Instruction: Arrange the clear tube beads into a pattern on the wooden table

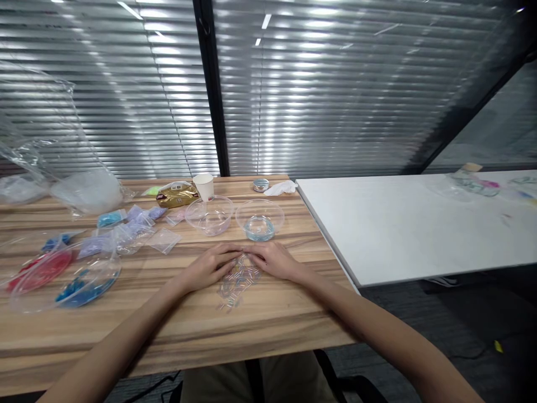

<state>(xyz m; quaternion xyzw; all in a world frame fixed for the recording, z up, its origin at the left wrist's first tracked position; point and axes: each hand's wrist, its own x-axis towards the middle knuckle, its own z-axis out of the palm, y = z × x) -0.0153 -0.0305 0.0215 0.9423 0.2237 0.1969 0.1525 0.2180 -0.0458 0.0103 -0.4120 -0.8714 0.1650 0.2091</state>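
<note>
My left hand [212,267] and my right hand [276,261] meet over the wooden table [201,341], fingertips nearly touching. The fingers of both are bent and drawn together. Whatever sits between the tips is too small to make out. Just below them spreads a loose pile of small, shiny, stick-like pieces [239,280], clear with coloured glints. Beyond my right hand stands a clear round bowl [274,215] with a smaller round clear container [259,229] in or behind it. Another clear bowl [210,221] is to its left.
A paper cup [204,186], a gold packet [177,195], a round tin [260,185] and a crumpled tissue [281,188] stand behind. Small bags of lilac pieces [135,224] and bowls with red [50,268] and blue pieces [86,288] lie left. A white table [403,235] adjoins right.
</note>
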